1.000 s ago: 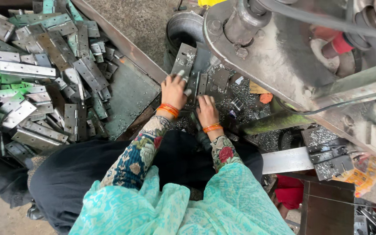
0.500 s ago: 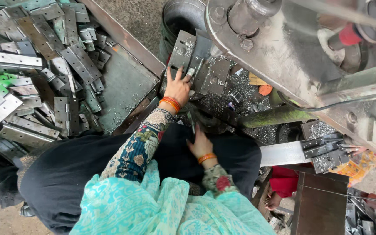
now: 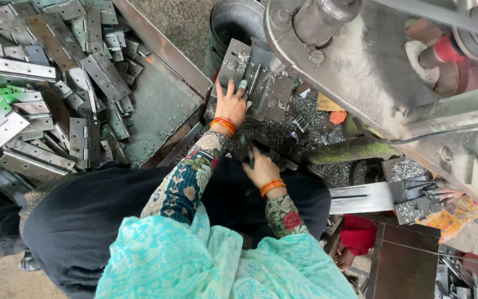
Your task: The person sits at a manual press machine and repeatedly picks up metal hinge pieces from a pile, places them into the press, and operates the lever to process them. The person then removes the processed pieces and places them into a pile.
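fingers way too close to that machine, honestly

left hand (image 3: 231, 104) lies open, pressing a metal plate (image 3: 235, 62) on the swarf-covered bed under the press head (image 3: 355, 61); right hand (image 3: 261, 169) grips a dark piece, can't tell what. sharp chips could cut her.

Left hand (image 3: 231, 104) stretched forward, fingers spread; right hand (image 3: 260, 169) drawn close.

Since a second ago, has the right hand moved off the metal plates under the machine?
Yes. The right hand has pulled back toward the lap, away from the plates, where the left hand rests.
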